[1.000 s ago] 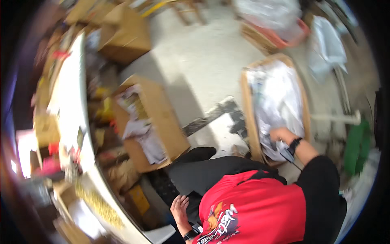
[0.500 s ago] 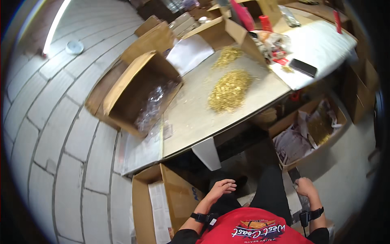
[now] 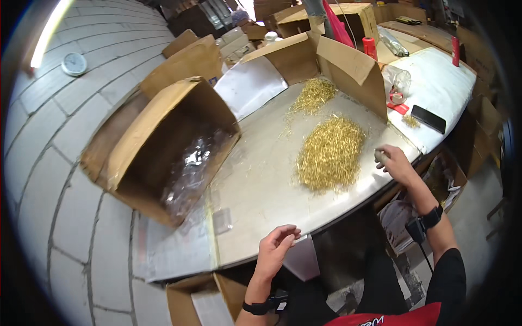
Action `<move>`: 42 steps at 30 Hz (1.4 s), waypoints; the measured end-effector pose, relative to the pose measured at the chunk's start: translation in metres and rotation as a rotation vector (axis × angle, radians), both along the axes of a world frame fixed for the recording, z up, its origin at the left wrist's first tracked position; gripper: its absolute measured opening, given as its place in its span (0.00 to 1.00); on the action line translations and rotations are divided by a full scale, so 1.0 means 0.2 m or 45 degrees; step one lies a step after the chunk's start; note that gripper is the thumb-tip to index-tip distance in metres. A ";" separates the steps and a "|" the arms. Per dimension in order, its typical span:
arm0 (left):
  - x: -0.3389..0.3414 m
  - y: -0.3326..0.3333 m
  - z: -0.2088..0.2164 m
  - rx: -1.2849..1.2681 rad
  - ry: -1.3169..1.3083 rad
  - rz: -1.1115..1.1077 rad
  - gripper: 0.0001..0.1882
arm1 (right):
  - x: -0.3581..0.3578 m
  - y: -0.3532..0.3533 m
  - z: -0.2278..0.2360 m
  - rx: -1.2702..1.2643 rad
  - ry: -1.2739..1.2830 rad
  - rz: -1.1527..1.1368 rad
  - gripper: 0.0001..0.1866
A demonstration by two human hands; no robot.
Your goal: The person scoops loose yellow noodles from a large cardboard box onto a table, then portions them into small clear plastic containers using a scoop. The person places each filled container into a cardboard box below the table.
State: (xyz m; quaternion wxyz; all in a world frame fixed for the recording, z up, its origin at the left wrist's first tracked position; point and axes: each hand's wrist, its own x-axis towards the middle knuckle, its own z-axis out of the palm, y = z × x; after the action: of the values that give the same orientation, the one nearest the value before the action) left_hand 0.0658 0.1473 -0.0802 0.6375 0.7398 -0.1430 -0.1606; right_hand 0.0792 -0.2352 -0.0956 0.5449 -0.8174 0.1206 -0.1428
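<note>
A large heap of small, slender gold-coloured pieces [image 3: 331,155] lies on the grey tabletop [image 3: 261,179]. Behind it is a smaller heap of similar pieces [image 3: 314,95]. My right hand [image 3: 396,164] is just right of the large heap, above the table's front edge. Its fingers are bent and apart; a greyish patch shows at a fingertip, and I cannot make out what it is. My left hand [image 3: 276,250] hovers at the near edge, fingers curved and apart, with nothing seen in it. Left of it, a small clear plastic piece [image 3: 222,221] lies on the table.
A tipped cardboard box [image 3: 157,141] holding clear plastic packs [image 3: 193,168] stands at the left. Cardboard flaps [image 3: 353,68] wall the back. At right, a black phone [image 3: 428,119] and a clear jar [image 3: 400,87] rest on a white padded surface [image 3: 435,70]. Open boxes [image 3: 234,290] stand below.
Both hands have risen from beside my lap toward the table: the right beside the large heap, the left to the near edge. The view has moved closer to the tabletop.
</note>
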 end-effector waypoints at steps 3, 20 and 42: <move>0.34 -0.11 0.04 0.238 -0.132 -0.183 0.20 | 0.31 -0.08 0.02 0.088 0.349 -0.161 0.30; 0.73 -0.28 -0.25 0.192 0.155 0.116 0.24 | 0.73 0.69 -0.03 0.733 0.290 -0.392 0.26; 1.45 -0.16 0.00 0.246 0.179 0.464 0.13 | 1.05 0.19 0.28 0.140 0.417 0.359 0.28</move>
State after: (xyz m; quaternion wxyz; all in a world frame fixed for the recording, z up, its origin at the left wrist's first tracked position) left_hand 0.3557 0.1151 -0.0794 0.5907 0.7980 0.0539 -0.1066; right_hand 0.2896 -0.1977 -0.0399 0.5763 -0.8075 0.0997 0.0763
